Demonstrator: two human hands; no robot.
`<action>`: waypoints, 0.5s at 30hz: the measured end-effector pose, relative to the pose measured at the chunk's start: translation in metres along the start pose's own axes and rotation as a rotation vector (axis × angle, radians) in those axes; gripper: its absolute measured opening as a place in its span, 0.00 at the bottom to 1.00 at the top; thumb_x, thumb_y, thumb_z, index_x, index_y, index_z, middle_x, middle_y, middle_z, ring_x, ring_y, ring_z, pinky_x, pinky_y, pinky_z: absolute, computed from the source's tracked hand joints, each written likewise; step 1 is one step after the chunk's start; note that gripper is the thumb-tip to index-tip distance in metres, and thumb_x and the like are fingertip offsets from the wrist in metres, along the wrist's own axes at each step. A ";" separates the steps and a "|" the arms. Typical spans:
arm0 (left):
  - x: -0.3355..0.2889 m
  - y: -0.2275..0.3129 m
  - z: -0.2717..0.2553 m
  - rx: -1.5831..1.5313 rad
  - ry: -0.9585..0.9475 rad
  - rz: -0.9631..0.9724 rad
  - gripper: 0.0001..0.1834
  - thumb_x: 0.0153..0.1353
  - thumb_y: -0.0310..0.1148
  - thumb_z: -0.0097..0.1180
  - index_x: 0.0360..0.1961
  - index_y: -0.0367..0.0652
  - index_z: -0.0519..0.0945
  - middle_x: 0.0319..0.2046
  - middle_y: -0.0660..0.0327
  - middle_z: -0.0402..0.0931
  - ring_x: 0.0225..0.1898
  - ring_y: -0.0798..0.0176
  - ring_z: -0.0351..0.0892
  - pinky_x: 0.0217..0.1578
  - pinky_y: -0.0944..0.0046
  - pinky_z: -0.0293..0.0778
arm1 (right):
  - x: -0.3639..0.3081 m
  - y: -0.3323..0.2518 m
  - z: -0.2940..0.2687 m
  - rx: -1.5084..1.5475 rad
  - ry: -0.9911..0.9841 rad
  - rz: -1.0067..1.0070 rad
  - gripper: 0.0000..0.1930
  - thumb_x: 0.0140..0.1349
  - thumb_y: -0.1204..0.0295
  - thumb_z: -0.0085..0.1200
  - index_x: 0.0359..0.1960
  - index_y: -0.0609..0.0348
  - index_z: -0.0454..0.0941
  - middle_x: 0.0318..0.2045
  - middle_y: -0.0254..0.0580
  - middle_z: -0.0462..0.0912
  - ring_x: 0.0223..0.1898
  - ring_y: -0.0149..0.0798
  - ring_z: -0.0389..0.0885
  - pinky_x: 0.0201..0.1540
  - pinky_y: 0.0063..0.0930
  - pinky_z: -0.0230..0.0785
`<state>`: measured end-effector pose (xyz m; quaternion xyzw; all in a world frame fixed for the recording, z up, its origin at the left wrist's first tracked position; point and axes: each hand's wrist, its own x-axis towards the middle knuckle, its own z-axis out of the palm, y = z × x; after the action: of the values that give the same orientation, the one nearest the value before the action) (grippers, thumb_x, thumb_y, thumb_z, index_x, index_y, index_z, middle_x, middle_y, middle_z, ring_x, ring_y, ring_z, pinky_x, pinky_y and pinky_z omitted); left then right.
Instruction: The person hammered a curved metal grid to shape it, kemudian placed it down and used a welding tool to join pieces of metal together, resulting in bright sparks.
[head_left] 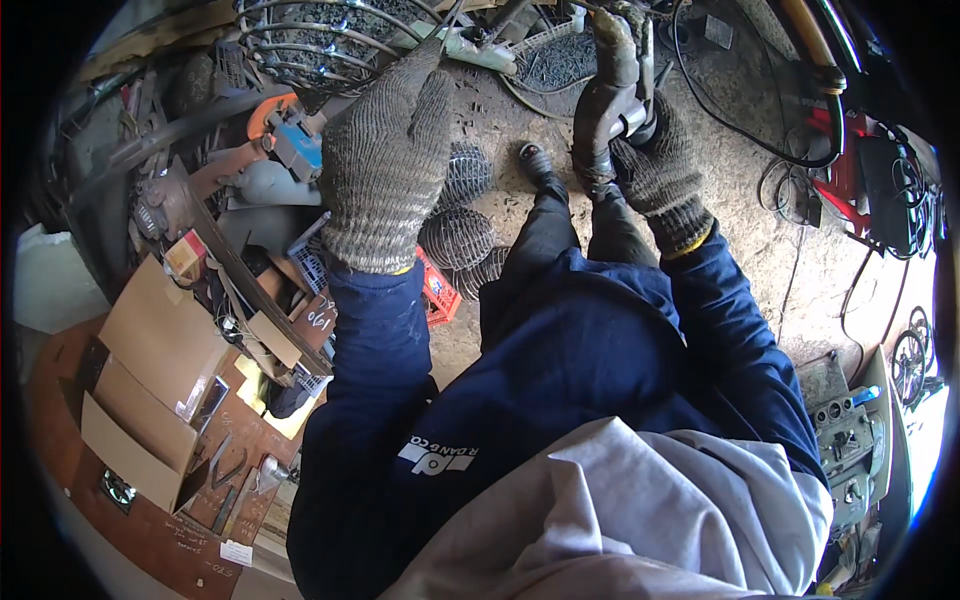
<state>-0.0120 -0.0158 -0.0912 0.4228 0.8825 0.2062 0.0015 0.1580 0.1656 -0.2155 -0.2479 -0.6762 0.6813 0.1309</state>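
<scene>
My left hand (388,165), in a grey knitted glove, reaches up to the top of the view with its fingers together. A thin metal rod (452,18) comes out at its fingertips, beside a frame of curved metal rings (325,42). My right hand (668,170), gloved the same way, is closed around the lower side of a bulky grey tool (606,95) with a wrapped arm and a shiny metal part. Its fingertips are partly hidden behind the tool. A pale green bar (478,50) lies between the two hands.
Round wire grilles (458,238) and a red crate (438,290) sit on the floor by my legs. At left are a blue and orange power tool (295,140), an open cardboard box (160,350) and hand tools. A black cable (760,152) loops at right, near a grey machine (848,435).
</scene>
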 end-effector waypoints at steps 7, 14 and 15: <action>-0.004 -0.005 -0.001 0.069 0.008 0.066 0.16 0.62 0.35 0.56 0.49 0.41 0.79 0.42 0.51 0.81 0.43 0.52 0.83 0.44 0.59 0.77 | 0.001 -0.012 0.000 0.019 -0.041 0.003 0.27 0.51 0.65 0.68 0.50 0.62 0.71 0.42 0.44 0.80 0.46 0.37 0.79 0.49 0.31 0.70; 0.000 -0.007 -0.004 0.012 0.013 0.086 0.17 0.62 0.37 0.56 0.50 0.42 0.79 0.42 0.51 0.81 0.43 0.51 0.82 0.45 0.58 0.77 | 0.001 -0.005 0.001 -0.017 -0.023 -0.022 0.27 0.50 0.64 0.69 0.49 0.61 0.72 0.41 0.45 0.81 0.45 0.38 0.80 0.47 0.31 0.71; 0.000 -0.007 -0.004 0.005 0.019 0.094 0.17 0.62 0.38 0.56 0.50 0.42 0.79 0.42 0.51 0.81 0.43 0.51 0.82 0.45 0.58 0.77 | 0.001 -0.003 0.001 -0.040 -0.022 -0.033 0.27 0.50 0.64 0.69 0.49 0.61 0.72 0.41 0.46 0.81 0.45 0.39 0.80 0.47 0.31 0.71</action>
<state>-0.0178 -0.0209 -0.0898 0.4616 0.8622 0.2080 -0.0174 0.1559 0.1655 -0.2128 -0.2316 -0.6950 0.6682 0.1298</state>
